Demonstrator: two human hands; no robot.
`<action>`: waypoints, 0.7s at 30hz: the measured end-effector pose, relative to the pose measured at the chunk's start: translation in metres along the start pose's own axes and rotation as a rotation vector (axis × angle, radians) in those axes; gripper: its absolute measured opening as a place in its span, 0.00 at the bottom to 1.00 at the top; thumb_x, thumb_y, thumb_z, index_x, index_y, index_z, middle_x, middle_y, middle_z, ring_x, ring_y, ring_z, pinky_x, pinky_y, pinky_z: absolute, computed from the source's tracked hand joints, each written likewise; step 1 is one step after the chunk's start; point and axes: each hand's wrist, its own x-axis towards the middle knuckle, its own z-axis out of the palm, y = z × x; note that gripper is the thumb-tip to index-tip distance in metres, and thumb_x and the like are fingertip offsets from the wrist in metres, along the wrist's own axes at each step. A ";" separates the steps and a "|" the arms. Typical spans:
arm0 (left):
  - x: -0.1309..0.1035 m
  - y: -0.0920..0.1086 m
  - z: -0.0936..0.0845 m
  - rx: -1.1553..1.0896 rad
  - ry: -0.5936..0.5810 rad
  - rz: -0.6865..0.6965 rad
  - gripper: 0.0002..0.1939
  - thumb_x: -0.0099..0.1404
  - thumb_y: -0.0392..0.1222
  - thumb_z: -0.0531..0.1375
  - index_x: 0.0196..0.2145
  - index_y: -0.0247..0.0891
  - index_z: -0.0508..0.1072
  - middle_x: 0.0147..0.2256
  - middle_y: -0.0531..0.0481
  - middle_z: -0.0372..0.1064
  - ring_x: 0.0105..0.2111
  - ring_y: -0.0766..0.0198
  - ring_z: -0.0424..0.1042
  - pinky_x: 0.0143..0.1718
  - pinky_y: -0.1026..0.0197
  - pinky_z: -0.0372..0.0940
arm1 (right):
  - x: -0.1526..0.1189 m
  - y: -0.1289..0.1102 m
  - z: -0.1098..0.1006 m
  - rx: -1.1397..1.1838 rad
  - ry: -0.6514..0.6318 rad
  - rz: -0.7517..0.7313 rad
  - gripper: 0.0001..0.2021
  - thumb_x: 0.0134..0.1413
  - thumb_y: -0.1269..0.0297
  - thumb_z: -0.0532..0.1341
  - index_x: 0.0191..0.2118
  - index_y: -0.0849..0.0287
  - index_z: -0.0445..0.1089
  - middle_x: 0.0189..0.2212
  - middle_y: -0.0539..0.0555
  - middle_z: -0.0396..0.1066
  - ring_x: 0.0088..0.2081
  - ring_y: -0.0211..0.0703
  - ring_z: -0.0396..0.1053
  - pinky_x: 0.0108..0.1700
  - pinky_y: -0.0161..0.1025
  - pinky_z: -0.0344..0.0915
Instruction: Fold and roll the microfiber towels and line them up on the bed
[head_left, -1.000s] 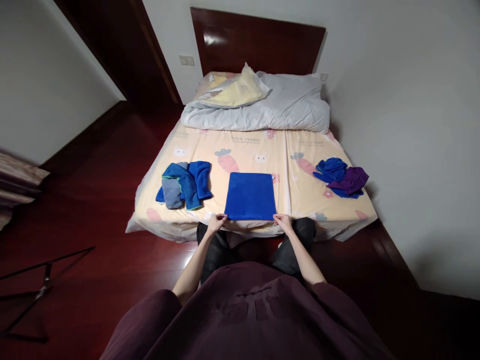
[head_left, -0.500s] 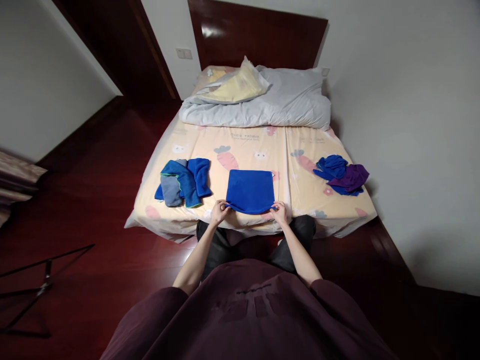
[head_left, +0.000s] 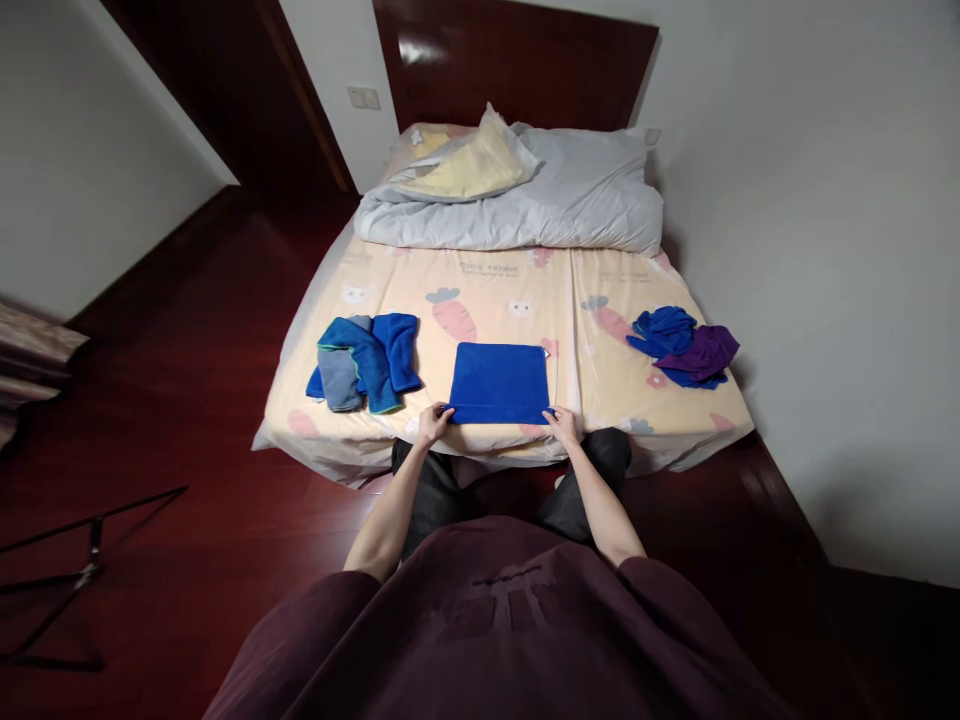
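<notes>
A blue cloth (head_left: pixel 500 375) lies flat on the bed in front of me, its near edge turned up in a narrow strip. My left hand (head_left: pixel 433 424) pinches the near left corner of the strip. At the near right corner, my right hand (head_left: pixel 561 424) pinches the same strip. To the left sit rolled or folded blue and grey cloths (head_left: pixel 365 362). A crumpled heap of blue cloth (head_left: pixel 664 330) and purple cloth (head_left: pixel 701 354) lies on the right.
The bed (head_left: pixel 487 285) has a patterned cream cover. Across its far end lie a grey quilt (head_left: pixel 592 190) and a yellow pillow (head_left: pixel 480 165). A black metal stand (head_left: pixel 88 572) is on the floor at the lower left.
The near edge of the blue cloth, sagging in a curve between my hands before, is now straight and lies folded over the cloth. Both hands still hold its corners.
</notes>
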 end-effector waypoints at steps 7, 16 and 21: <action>-0.005 -0.013 0.009 0.053 0.009 0.001 0.15 0.67 0.54 0.62 0.34 0.39 0.77 0.35 0.43 0.79 0.40 0.53 0.78 0.43 0.59 0.69 | -0.005 0.003 0.003 -0.048 0.033 -0.034 0.15 0.52 0.50 0.69 0.29 0.57 0.73 0.27 0.56 0.75 0.36 0.49 0.75 0.35 0.37 0.71; -0.011 -0.008 0.010 0.143 0.061 0.029 0.17 0.73 0.52 0.56 0.35 0.39 0.76 0.34 0.43 0.76 0.39 0.54 0.76 0.39 0.62 0.65 | -0.008 0.001 0.008 -0.263 0.128 -0.014 0.14 0.61 0.50 0.63 0.34 0.56 0.75 0.37 0.62 0.79 0.42 0.52 0.75 0.41 0.38 0.70; -0.015 -0.014 0.014 0.243 0.062 0.025 0.18 0.74 0.52 0.55 0.33 0.38 0.75 0.30 0.45 0.74 0.34 0.55 0.74 0.37 0.60 0.62 | -0.012 0.000 0.004 -0.454 0.113 -0.006 0.16 0.64 0.50 0.59 0.38 0.56 0.77 0.39 0.60 0.80 0.39 0.50 0.74 0.39 0.37 0.66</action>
